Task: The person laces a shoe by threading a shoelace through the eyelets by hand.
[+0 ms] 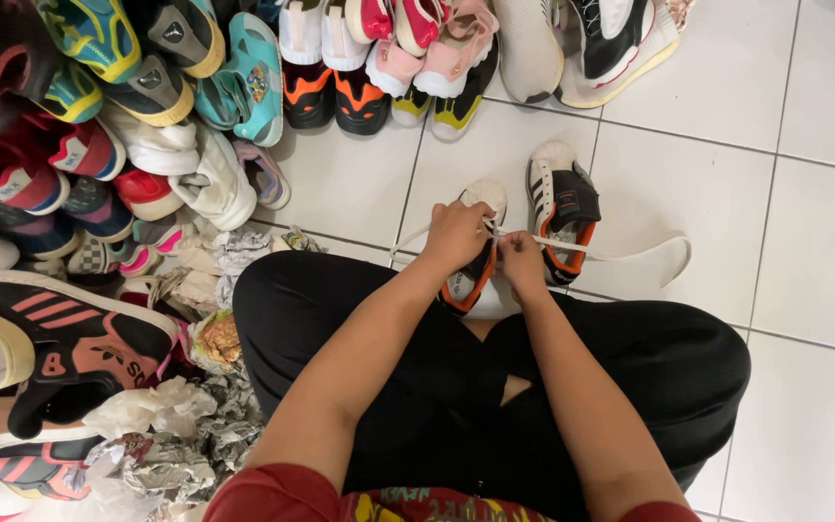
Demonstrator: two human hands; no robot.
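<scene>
Floor point(804, 406) of pale square tiles spreads under and to the right of both hands. Shoe pile point(99, 116) fills the area left of and beyond the hands, w/ mixed sneakers stacked close, many colours. Black trousers point(359, 319) on crossed legs sit just below the hands, nearer the camera. Crumpled paper point(176, 435) lies well left of the forearms, beside a big black and pink sneaker point(70, 348).

Near shoe point(471, 261), white w/ black and orange, rests on the floor right under the hands, toe pointing away, heel against the legs. Its mate, far shoe point(561, 217), stands just right of the hands, same colours, not touched.

Left hand point(454, 237) and right hand point(519, 261) sit close together over the near shoe, each pinched shut on the white lace point(630, 255). One lace end loops out right across the tiles; another runs left of the left hand.
</scene>
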